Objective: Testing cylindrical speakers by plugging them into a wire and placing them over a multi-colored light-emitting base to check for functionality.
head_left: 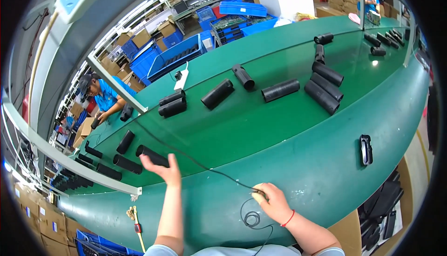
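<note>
My left hand [164, 171] is open, thumb and fingers apart, at the near end of a black tube [152, 155] lying on the green belt. Whether the fingertips touch that tube I cannot tell. Over the near green ledge, my right hand [274, 202] is closed on a thin black cable [209, 169]. From the hand the cable runs up and left across the belt; its slack lies in loose loops below the hand. Another black tube [127, 164] rests just left of my left hand.
More black tubes [321, 96] lie scattered along the belt [223, 135]. A black oblong part [366, 150] is on the ledge at right, a yellow-strapped watch [137, 228] at lower left. Metal posts [116, 83] frame the belt. A co-worker [104, 97] handles a tube across it.
</note>
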Tool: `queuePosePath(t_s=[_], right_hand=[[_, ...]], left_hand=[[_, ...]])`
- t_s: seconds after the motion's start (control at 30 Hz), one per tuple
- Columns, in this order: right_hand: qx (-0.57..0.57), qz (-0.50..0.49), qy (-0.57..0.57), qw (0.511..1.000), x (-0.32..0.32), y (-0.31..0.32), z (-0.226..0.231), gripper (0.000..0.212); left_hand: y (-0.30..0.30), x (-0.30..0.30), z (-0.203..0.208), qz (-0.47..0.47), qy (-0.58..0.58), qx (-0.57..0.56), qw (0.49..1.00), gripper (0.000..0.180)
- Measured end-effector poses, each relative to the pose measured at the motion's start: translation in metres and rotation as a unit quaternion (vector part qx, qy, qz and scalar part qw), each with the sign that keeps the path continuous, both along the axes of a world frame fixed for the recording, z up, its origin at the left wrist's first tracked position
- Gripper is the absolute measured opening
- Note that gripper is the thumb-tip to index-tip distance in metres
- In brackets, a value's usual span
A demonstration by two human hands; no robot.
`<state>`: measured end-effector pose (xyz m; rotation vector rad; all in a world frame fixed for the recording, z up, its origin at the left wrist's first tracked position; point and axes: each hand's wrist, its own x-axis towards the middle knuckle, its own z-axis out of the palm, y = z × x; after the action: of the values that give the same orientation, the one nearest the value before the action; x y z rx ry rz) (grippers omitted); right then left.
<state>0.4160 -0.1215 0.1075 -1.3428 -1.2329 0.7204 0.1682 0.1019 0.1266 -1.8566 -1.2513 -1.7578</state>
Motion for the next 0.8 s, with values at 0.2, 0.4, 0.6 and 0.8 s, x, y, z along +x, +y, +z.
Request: queuePosePath(t_s=[0.2,0.4,0.6,0.8], right_hand=[[0.028,0.033,-0.065,0.997,0.003,-0.010,0.003,0.016],[0.022,0.033,-0.059,0.997,0.000,-0.006,-0.006,0.014],[0.025,0.041,-0.055,0.997,0.005,-0.007,-0.014,0.012],[0.015,0.011,-0.060,0.998,0.014,-0.007,-0.010,0.013]], left_hand=[[0.018,0.168,0.006,-0.322,0.278,-0.143,0.893,0.063],[0.103,0.307,-0.033,-0.358,0.286,-0.165,0.873,0.062],[0.090,0.338,-0.022,-0.223,0.401,-0.359,0.813,0.057],[0.021,0.215,-0.015,-0.523,-0.431,-0.637,0.367,0.029]])
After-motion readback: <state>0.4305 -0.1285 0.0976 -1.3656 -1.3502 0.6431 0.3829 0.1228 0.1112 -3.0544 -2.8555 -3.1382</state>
